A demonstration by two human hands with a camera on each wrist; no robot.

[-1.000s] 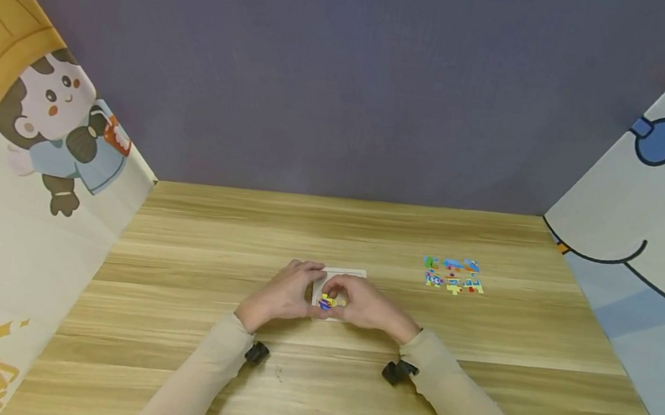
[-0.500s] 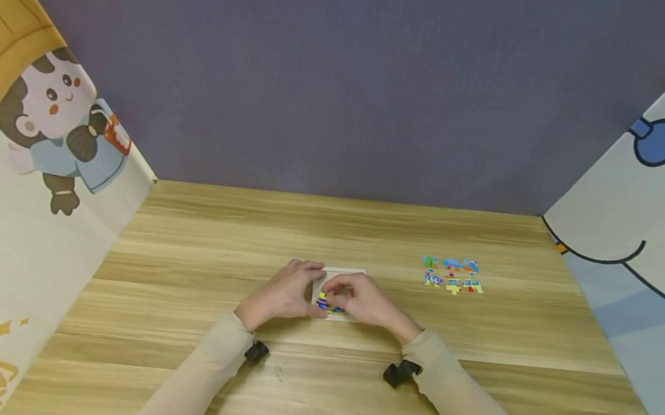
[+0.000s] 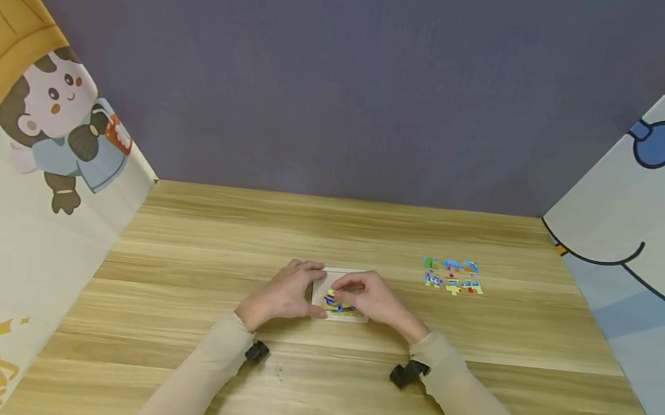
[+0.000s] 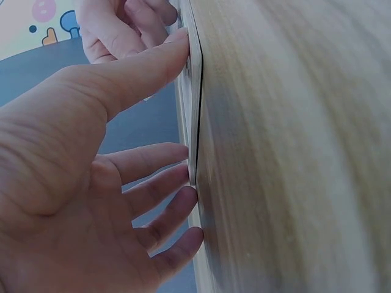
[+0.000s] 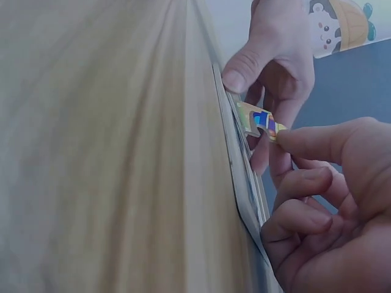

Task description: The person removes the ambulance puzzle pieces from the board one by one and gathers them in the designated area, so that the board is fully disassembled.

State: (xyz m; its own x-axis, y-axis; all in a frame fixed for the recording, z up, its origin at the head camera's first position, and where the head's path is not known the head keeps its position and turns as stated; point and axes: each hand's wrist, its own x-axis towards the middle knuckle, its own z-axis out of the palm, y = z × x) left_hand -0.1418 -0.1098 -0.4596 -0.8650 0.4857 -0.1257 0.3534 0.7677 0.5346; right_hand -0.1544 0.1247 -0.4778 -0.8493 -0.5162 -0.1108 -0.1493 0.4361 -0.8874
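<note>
A small pale puzzle board [image 3: 330,279] lies on the table between the hands, with colourful pieces [image 3: 344,309] along its near side. My left hand [image 3: 288,291] rests at the board's left side. Its thumb presses the near left corner, and in the left wrist view its fingers [image 4: 160,160] reach spread and fairly straight to the edge. My right hand [image 3: 374,297] pinches a yellow, blue and purple jigsaw piece [image 5: 266,122] between thumb and forefinger. That piece stands tilted over the board; whether its lower edge touches is unclear. The right hand covers part of the board.
Several loose jigsaw pieces [image 3: 452,276] lie grouped on the wooden table [image 3: 232,223], to the right and farther back. A dark wall panel [image 3: 346,86] rises behind the table, with printed panels at both sides. Dark wrist cameras [image 3: 257,352] are strapped to both sleeves.
The right hand has shifted slightly right and lifted a little, with the pinched jigsaw piece moving along. More coloured pieces on the board's near side now show. The left hand has stayed put.
</note>
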